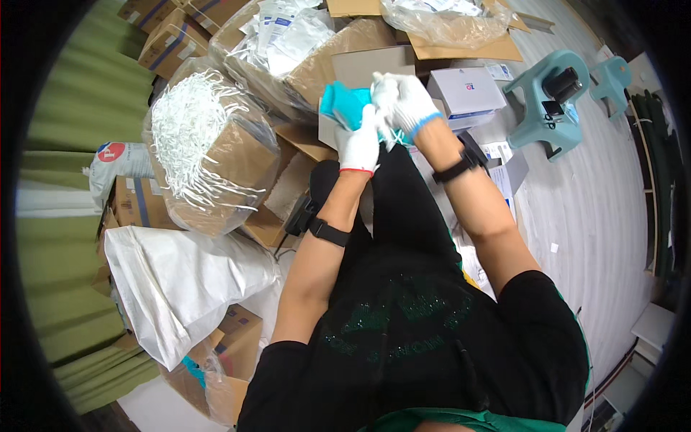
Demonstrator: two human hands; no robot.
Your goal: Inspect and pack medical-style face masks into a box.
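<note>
My left hand, in a white knit glove with a red cuff edge, is closed on a folded teal sheet of thin material. Right beside it, my right hand, gloved in white with a blue cuff edge, has its fingers bent together at the sheet's right side. Some thin white strips hang below the right hand. What exactly its fingers pinch is hidden by the glove. Both hands are above an opened carton in front of my knees.
On the left, a plastic-lined carton is heaped with white strips. Another holds white packets. A white sack lies nearer. At right are a white box and a blue-green stool bearing a black cylinder.
</note>
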